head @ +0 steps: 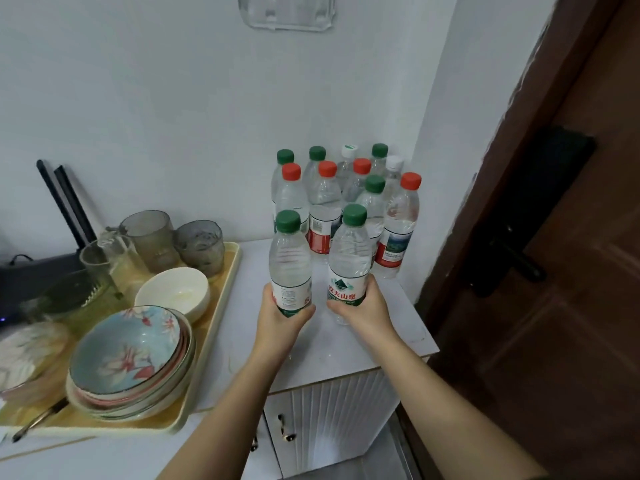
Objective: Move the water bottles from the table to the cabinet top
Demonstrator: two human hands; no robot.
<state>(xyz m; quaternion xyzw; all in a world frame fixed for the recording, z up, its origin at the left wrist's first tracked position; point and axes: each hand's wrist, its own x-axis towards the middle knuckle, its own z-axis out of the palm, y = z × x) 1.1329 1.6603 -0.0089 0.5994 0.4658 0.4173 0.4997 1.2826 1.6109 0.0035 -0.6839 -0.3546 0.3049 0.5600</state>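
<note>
Cabinet top (346, 355), white, in a corner by a brown door (571, 306).
Your left hand (280, 317) grips the left bottle (290, 258) and your right hand (367, 310) grips the right bottle (349, 258), both upright over it, near the other bottles (325, 202).

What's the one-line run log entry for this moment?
left hand: grips left green-cap bottle | right hand: grips right green-cap bottle | place: over cabinet top, before standing bottles

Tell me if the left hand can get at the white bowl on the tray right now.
Probably not yet. The way to the white bowl, just left on the tray, looks free, but the left hand has its grip round a green-capped bottle and must set it down first.
</note>
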